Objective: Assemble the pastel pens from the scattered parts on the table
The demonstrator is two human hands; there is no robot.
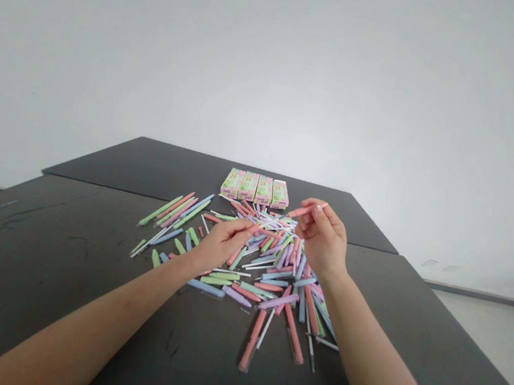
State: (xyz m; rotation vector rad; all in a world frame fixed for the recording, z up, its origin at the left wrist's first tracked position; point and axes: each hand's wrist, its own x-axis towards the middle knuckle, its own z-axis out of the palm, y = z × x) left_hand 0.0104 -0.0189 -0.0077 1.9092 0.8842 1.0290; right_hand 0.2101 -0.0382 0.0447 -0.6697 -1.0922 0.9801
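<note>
Above a loose pile of pastel pen parts [273, 289], both hands are raised. My right hand [326, 238] pinches a coral pen barrel [300, 211] between thumb and fingers, its narrow end toward the left. Closed at the fingertips, my left hand [222, 243] grips a small coral pen piece [256, 227]. A thin pale refill [272, 221] shows in the gap between the two hands; whether it joins either piece I cannot tell. Under the hands lie coral, green, blue and purple barrels mixed with white refills.
Several pink-and-green boxes [256, 187] stand side by side behind the pile. To the left, a row of whole-looking pens [175, 210] lies slanted. Single barrels and refills reach toward the front of the black table [67, 244]. A pale wall [272, 69] rises behind.
</note>
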